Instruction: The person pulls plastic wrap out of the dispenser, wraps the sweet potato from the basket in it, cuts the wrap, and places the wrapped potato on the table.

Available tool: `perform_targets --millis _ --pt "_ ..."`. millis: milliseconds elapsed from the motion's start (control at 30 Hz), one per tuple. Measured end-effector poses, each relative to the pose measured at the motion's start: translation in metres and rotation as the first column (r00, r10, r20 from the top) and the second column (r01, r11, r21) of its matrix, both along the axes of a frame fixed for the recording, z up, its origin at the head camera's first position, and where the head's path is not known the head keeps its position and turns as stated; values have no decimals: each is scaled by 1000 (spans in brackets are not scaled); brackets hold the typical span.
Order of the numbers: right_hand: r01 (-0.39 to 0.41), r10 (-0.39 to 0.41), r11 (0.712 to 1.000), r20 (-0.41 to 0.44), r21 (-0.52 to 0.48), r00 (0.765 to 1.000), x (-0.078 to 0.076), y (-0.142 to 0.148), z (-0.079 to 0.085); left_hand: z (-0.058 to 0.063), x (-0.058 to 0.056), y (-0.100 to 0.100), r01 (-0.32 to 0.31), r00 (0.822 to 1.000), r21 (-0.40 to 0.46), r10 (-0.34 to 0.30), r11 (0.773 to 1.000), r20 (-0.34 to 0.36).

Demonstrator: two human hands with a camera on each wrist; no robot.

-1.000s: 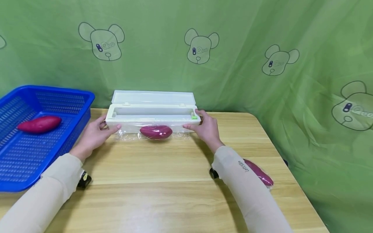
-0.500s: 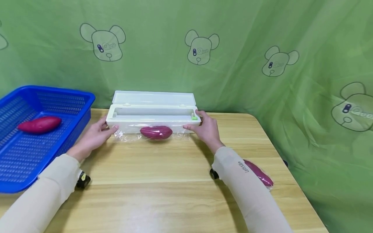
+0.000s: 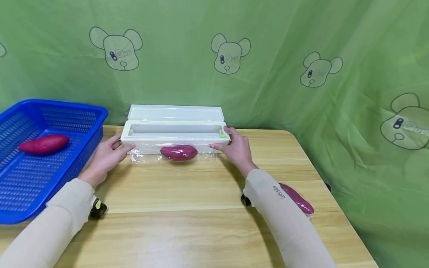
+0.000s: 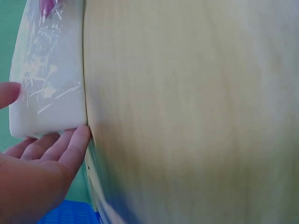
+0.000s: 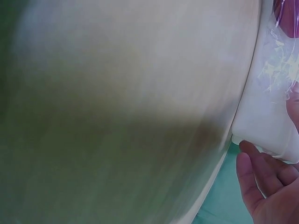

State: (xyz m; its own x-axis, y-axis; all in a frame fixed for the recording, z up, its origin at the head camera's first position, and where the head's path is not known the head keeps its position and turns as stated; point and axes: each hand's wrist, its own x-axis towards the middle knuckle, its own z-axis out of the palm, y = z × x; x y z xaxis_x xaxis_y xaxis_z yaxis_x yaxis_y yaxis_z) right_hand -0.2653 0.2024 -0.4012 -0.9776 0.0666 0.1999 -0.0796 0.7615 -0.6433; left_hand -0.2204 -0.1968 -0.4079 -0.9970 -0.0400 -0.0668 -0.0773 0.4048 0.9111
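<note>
Left hand (image 3: 108,157) and right hand (image 3: 238,149) grip a box (image 3: 175,136) mid-frame. Film (image 3: 147,158) covers the sweet potato (image 3: 179,152) before it.

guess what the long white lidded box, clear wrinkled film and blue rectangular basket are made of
Long white lidded box: probably hard plastic, satin, smooth rounded corners. Clear wrinkled film: likely plastic, glossy; it creases and glints. Blue rectangular basket: apparently moulded plastic, slightly shiny, with slotted walls.
</note>
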Motion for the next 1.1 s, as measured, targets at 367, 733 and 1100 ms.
perform_targets --millis 367,733,1100 --pt "-1 1 1000 3 2 1000 -1 0 0 -5 -3 -10 -19 996 278 -5 960 86" --pt "4 -4 1000 0 -3 1000 -1 0 0 -9 -3 -11 -23 997 329 -4 944 79" --pt "4 -4 1000 -12 -3 1000 -1 0 0 -8 -1 -8 -36 999 295 23 955 46"
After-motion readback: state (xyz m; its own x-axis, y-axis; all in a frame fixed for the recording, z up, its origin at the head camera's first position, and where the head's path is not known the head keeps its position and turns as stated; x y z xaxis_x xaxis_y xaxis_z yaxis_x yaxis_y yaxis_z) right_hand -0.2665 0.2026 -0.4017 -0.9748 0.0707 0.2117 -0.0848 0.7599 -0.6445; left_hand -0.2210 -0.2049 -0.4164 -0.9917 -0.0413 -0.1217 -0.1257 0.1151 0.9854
